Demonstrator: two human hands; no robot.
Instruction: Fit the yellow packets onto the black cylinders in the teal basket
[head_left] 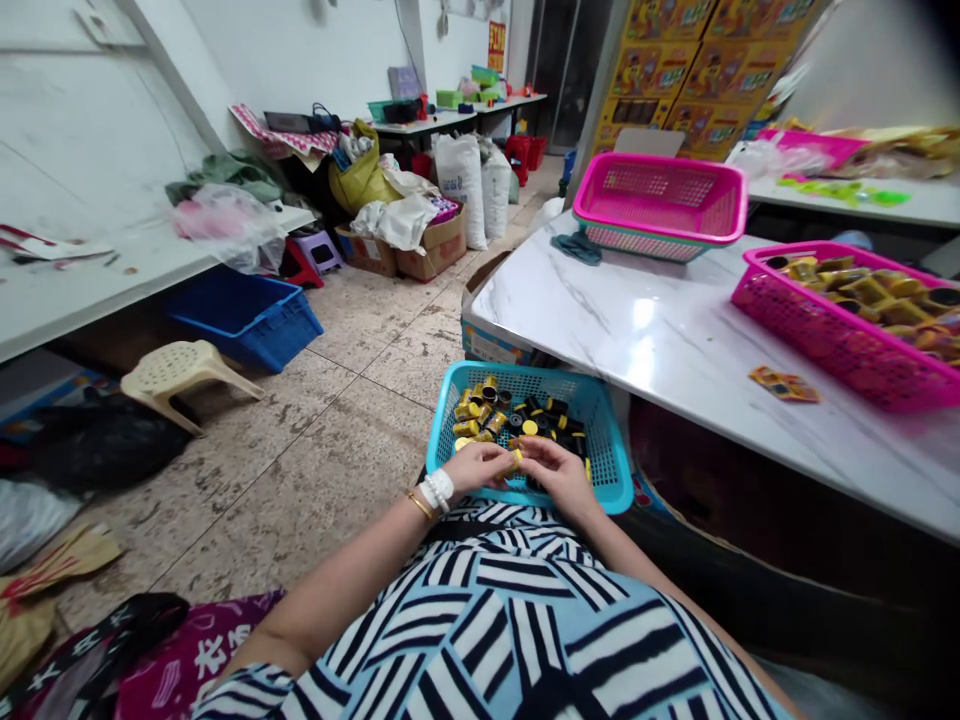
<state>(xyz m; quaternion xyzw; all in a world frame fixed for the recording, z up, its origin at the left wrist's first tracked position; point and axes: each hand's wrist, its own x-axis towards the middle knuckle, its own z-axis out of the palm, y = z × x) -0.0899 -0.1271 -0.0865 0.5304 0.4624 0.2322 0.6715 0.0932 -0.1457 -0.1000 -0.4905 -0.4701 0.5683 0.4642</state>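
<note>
Head view: left hand (478,468) and right hand (561,477), fingers pinched on small yellow piece (517,456), over blue basket (611,440).

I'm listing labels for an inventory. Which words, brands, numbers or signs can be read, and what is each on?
"衣", as best it reads, on the magenta cloth; its other characters are unclear.
Red wall sign: too blurred.
Yellow cartons: print too blurred.
White sack: print too small.
Small printed cards: too small.
Yellow-and-black pieces in the blue basket: nothing readable.
No brand or number can be made out.
</note>
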